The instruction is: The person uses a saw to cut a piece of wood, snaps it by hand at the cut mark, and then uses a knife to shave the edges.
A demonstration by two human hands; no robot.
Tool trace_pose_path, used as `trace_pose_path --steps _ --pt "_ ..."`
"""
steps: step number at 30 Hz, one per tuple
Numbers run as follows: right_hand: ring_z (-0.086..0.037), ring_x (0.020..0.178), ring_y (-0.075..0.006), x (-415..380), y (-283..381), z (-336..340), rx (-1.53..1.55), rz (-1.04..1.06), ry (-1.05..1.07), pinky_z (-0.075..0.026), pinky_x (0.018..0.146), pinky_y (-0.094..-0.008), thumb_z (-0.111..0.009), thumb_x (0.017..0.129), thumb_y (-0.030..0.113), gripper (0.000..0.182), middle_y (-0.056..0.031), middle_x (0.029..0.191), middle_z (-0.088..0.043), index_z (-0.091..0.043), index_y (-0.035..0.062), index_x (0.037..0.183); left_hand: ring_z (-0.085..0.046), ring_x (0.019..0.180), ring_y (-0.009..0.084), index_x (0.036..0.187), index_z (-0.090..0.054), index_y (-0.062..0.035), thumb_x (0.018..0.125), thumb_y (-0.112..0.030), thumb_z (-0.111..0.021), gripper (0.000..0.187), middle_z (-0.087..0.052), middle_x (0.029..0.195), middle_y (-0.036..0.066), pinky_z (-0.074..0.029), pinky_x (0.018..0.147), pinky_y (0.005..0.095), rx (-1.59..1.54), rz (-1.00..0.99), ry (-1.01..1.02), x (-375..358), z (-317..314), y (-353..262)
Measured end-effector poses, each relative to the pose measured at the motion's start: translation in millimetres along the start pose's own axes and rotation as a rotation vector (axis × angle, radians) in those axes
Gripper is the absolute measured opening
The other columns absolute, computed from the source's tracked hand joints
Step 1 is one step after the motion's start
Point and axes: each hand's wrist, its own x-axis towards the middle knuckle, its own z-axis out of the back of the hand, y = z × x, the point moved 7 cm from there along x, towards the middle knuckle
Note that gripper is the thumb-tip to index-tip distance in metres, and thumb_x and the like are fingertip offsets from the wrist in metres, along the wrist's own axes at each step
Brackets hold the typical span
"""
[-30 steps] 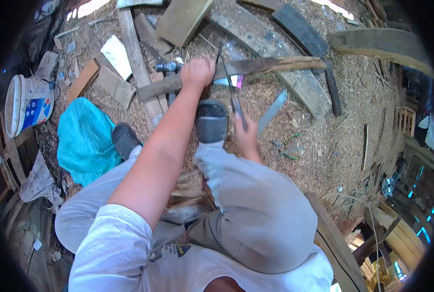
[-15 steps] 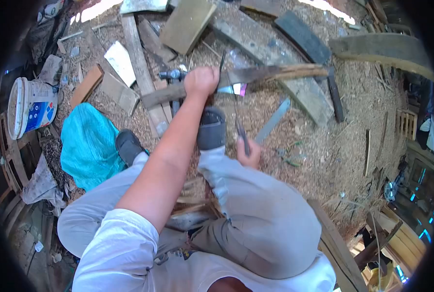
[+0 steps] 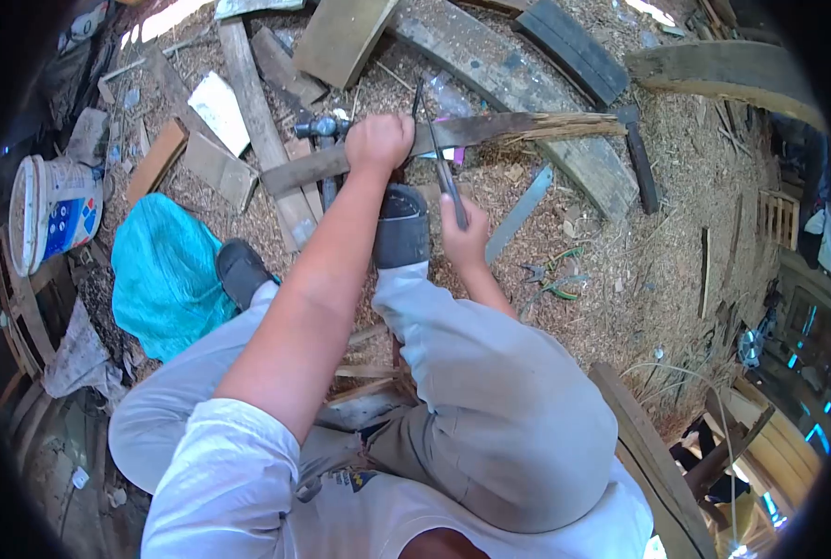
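Observation:
My left hand (image 3: 379, 143) is closed around a long weathered plank (image 3: 509, 128) with a splintered right end. The plank lies crosswise ahead of my dark shoe (image 3: 402, 228). My right hand (image 3: 465, 233) grips the dark handle of a long, narrow-bladed tool (image 3: 447, 175). Its slim blade points away from me and overlaps the plank just right of my left hand. A thin dark tip shows beyond the plank, above my left knuckles. A hammer (image 3: 320, 125) lies left of my left hand. Right of my right hand lies a flat grey metal blade (image 3: 523, 210).
Wood shavings cover the ground. Thick boards (image 3: 504, 74) lie ahead, and a dark-handled hammer (image 3: 641, 168) is by the plank's right end. Green-handled pliers (image 3: 560, 279) lie to the right. A teal sack (image 3: 164, 279) and a white bucket (image 3: 61, 214) stand on the left.
My right hand has moved forward with the tool, closer to the plank, and more of the forearm shows. My left hand keeps its hold on the plank. The whole view has shifted slightly.

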Motion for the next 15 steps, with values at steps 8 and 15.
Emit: trace_pose_path --steps 8,15 --pt "-0.050 0.060 -0.0077 -76 -19 27 -0.090 -0.072 -0.046 -0.039 0.054 -0.0293 -0.071 0.097 0.021 0.021 -0.0002 0.063 -0.057 -0.071 0.0012 0.089 -0.073 0.080 0.0431 0.080 -0.078 -0.0029 0.099 -0.039 -0.045 0.053 -0.074 0.084 0.024 -0.059 0.079 0.0532 -0.002 -0.027 -0.027 0 -2 -3" --pt "-0.042 0.059 -0.0066 -32 -16 12 -0.014 0.011 -0.044 -0.034 0.052 -0.0302 -0.069 0.099 0.023 0.031 0.0039 0.061 -0.047 -0.064 0.0030 0.076 -0.073 0.085 0.0435 0.081 -0.078 -0.0029 0.099 -0.041 -0.044 0.055 -0.074 0.088 0.025 -0.058 0.084 0.0530 -0.032 -0.003 -0.028 -4 3 -2"
